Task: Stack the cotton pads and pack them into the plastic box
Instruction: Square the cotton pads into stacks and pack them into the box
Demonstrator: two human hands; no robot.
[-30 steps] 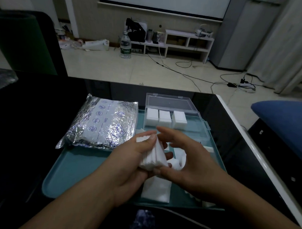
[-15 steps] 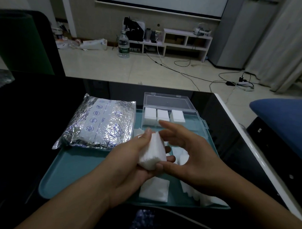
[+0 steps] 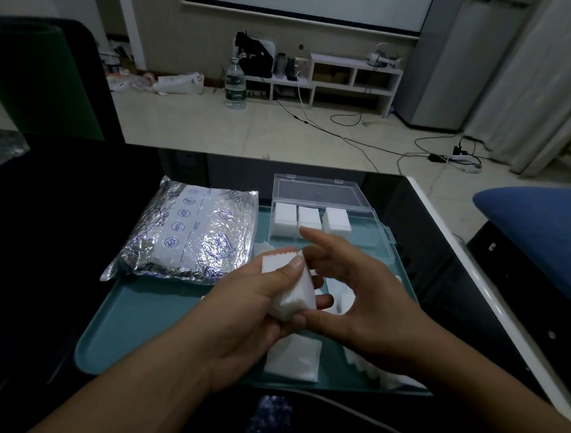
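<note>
Nearest on the teal tray (image 3: 138, 327), a loose square cotton pad (image 3: 294, 357) lies flat, with more scattered pads (image 3: 363, 364) at the tray's near right edge, partly hidden by the right forearm. Above it the left hand (image 3: 242, 315) grips a thick stack of cotton pads (image 3: 291, 287), thumb curled over the top and fingers wrapped underneath; the stack is white and soft-edged, its layered pad edges showing as fine ridges along the upper side. The right hand (image 3: 365, 293) is at the stack's right side with fingers loosely spread, its thumb touching the stack's lower corner and its forefinger raised, holding nothing of its own. Farther left on the tray lies a crinkled silver foil bag (image 3: 193, 235) printed with blue round icons and the word "Date:". At the far right sits the clear plastic box (image 3: 329, 224), lid open, with three neat white stacks side by side along its far wall. The tray rests on a dark tabletop (image 3: 67, 208).
</note>
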